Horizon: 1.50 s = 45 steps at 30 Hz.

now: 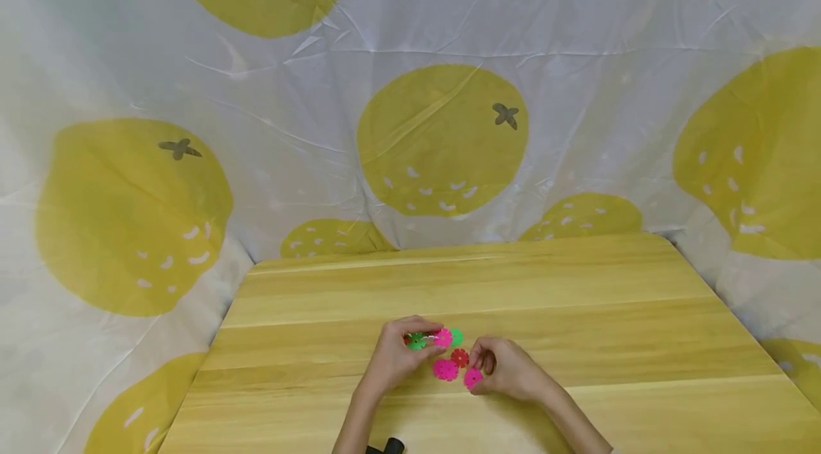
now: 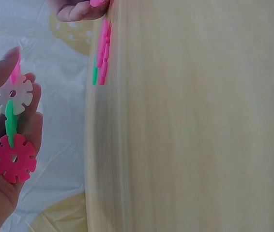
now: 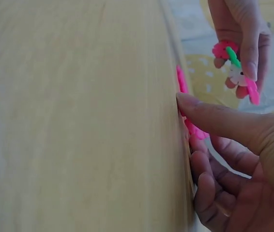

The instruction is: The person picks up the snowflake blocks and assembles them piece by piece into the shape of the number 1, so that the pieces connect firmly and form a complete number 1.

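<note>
My left hand point(image 1: 390, 358) grips a short chain of notched flower-shaped plastic discs. In the left wrist view, the chain shows a red disc point(image 2: 15, 166), a green disc point(image 2: 11, 120) seen edge-on, a white disc point(image 2: 13, 94) and, at the thumb, a pink disc point(image 2: 16, 73). Just right of it, my right hand point(image 1: 513, 370) pinches a single pink disc point(image 1: 473, 378) between thumb and fingers, low over the table. Between the hands lie a loose red disc point(image 1: 460, 358), overlapping pink discs point(image 1: 445, 369) and a light green disc point(image 1: 457, 336), partly hidden behind the chain's pink end.
The wooden table point(image 1: 308, 311) has rounded far corners. A white cloth point(image 1: 423, 19) printed with large yellow fruit hangs behind and around it. At the bottom edge of the head view, a black object point(image 1: 393, 446) shows beside the left forearm.
</note>
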Each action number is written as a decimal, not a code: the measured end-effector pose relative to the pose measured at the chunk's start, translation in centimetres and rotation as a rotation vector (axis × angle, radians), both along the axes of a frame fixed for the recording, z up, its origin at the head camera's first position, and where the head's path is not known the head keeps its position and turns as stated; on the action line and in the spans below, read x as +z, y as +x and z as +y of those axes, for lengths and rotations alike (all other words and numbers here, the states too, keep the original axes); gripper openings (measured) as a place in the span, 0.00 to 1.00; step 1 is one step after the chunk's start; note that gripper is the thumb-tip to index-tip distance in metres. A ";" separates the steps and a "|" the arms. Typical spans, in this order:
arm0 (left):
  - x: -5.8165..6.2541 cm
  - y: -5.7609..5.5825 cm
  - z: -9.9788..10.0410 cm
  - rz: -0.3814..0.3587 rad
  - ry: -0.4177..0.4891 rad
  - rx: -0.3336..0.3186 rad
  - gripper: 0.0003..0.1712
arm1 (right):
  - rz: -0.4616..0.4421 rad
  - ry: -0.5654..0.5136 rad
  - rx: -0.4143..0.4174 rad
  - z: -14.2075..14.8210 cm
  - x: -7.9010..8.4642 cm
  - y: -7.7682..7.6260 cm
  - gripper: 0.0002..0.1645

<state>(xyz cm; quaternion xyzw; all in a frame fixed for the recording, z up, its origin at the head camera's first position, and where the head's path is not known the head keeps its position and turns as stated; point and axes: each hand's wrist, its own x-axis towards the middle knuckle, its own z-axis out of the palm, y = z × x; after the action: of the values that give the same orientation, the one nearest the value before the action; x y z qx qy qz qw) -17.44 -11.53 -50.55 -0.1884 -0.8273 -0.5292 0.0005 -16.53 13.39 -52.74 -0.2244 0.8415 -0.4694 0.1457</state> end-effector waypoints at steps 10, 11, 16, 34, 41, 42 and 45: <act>-0.1 0.4 0.2 -0.018 -0.006 -0.014 0.17 | -0.070 -0.212 -0.065 0.3 -1.0 -0.2 0.11; -0.1 0.4 0.2 -0.019 -0.005 -0.016 0.17 | -0.090 -0.249 -0.069 0.4 -1.1 -0.3 0.11; -0.1 0.4 0.3 -0.023 -0.003 -0.029 0.17 | -0.153 -0.338 -0.071 0.6 -1.2 -0.6 0.13; -0.1 0.4 0.6 -0.020 0.016 -0.035 0.15 | -0.009 -0.454 -0.171 0.2 -0.3 -0.5 0.21; 0.1 0.4 0.6 -0.005 0.033 -0.028 0.15 | 0.085 -0.508 -0.137 -0.3 -0.1 -0.2 0.20; 0.1 0.4 0.6 -0.008 0.037 -0.031 0.15 | 0.095 -0.505 -0.140 -0.4 0.0 -0.1 0.20; 0.2 0.5 0.5 -0.028 0.055 -0.040 0.16 | 0.118 -0.488 -0.148 -0.7 0.2 0.0 0.20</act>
<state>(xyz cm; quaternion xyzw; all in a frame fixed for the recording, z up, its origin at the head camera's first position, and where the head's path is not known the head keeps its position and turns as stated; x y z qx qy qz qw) -16.98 -10.99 -50.32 -0.1973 -0.8085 -0.5542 -0.0165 -16.50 12.70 -52.50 -0.2177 0.7244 -0.6541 0.0030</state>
